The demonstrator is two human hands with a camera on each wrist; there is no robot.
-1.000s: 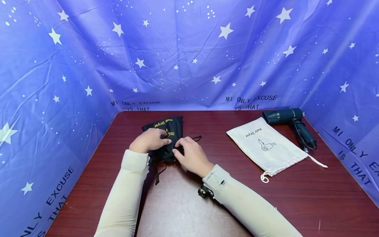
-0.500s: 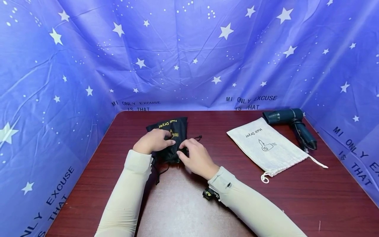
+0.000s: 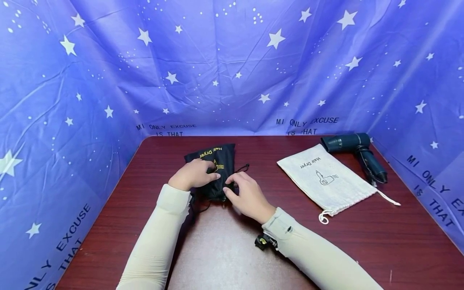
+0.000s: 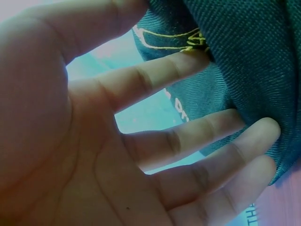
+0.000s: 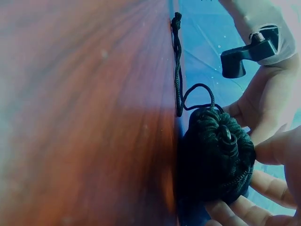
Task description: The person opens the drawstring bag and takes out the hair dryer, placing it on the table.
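A black drawstring pouch (image 3: 222,155) with yellow "Hair Dryer" lettering and a dryer drawing lies bulging on the table in the head view. My left hand (image 3: 195,174) rests on its left side, fingers fairly straight and thumb stretched across the cloth; the left wrist view shows the fingertips touching the dark fabric (image 4: 254,61). At the near right corner my right hand (image 3: 250,197) holds the pouch by its gathered mouth. In the right wrist view its thumb and fingers curve around the bunched mouth (image 5: 218,150), from which a black cord (image 5: 178,70) trails. The pouch's contents are hidden.
A white drawstring bag (image 3: 320,177) printed "Hair Dryer" lies flat to the right. A dark hair dryer (image 3: 348,141) with its folded cord is behind it, near the table's (image 3: 391,241) right edge. A blue starry curtain (image 3: 224,60) encloses the back and sides.
Both hands and the black pouch have shifted steadily a little to the right along the table. The white bag and the hair dryer have stayed in place.
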